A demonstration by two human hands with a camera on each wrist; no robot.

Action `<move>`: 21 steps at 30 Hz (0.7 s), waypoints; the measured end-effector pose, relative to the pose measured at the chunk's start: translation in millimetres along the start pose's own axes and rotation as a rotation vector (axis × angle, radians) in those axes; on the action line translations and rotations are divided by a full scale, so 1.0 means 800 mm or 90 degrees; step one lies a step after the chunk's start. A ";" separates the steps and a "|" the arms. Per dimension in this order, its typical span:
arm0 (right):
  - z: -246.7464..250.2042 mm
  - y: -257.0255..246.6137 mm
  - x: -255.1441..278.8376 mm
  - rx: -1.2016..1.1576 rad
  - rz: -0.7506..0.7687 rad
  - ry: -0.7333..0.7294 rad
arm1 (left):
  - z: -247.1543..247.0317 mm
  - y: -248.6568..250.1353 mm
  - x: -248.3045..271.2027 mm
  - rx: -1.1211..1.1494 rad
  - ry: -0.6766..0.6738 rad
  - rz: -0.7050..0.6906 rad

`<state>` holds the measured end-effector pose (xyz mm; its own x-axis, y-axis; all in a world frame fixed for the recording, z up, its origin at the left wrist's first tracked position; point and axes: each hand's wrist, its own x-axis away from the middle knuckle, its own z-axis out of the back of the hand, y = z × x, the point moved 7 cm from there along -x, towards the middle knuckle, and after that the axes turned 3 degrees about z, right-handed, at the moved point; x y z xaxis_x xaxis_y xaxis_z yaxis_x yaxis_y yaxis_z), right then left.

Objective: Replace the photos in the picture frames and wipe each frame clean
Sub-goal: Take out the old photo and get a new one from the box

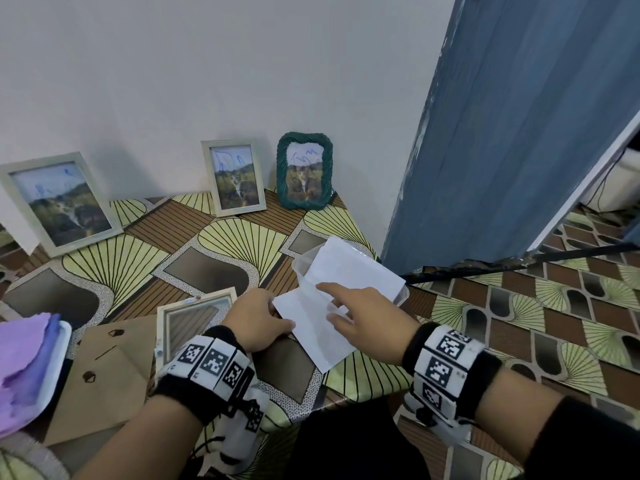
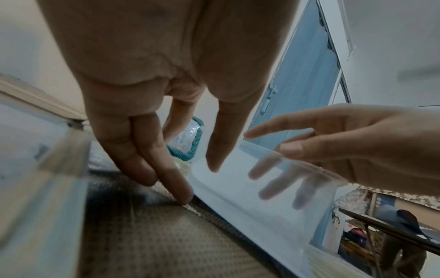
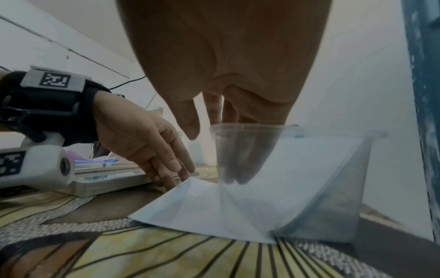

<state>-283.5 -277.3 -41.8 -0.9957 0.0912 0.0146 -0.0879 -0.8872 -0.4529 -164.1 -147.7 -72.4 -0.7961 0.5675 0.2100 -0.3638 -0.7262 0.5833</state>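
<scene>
Touching white sheet (image 1: 311, 317), left hand (image 1: 258, 318) fingers straight, right hand (image 1: 367, 323) spread above it.

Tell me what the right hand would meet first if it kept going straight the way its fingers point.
Probably the white sheet lying half inside the clear plastic tub. The right hand points forward and down into the tub, its fingertips already behind the wall, close to the paper; contact cannot be told.
</scene>
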 end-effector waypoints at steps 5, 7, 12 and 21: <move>0.026 -0.014 0.011 0.017 0.053 0.158 | 0.007 0.014 0.012 0.040 0.025 -0.067; 0.047 -0.014 0.013 0.013 0.061 0.244 | 0.018 0.022 0.016 0.078 0.098 -0.114; 0.090 -0.005 -0.007 0.089 0.037 0.301 | 0.015 0.029 0.008 0.263 0.130 -0.081; 0.109 0.004 -0.084 0.317 0.148 0.142 | -0.017 0.051 -0.005 0.325 0.117 -0.114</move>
<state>-219.7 -325.9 33.2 -0.9650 -0.0863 -0.2478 0.0757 -0.9958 0.0523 -182.3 -185.3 -60.0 -0.8309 0.5549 -0.0409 -0.2581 -0.3194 0.9118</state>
